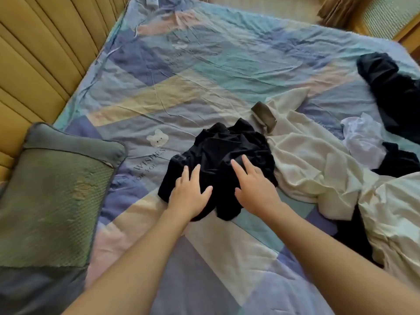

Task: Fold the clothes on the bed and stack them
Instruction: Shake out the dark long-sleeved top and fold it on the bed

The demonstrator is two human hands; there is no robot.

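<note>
A crumpled black garment (225, 146) lies in the middle of the bed. My left hand (189, 193) rests flat on its near left part with fingers spread. My right hand (254, 184) lies flat on its near right part, fingers straight. Beside it to the right sprawls a cream garment (304, 155) with a grey-brown cuff (263, 117). Further right are a sheer white piece (361, 135), a dark garment (391, 92) at the bed's right edge, another dark piece (400, 160), and a cream heap (395, 212) at the near right.
The bed is covered by a patchwork quilt (181, 76) in blue, teal, pink and yellow. A green-grey pillow (50, 192) sits at the near left against a yellow padded headboard (34, 53). A curtain and wooden furniture stand beyond the bed's far right corner.
</note>
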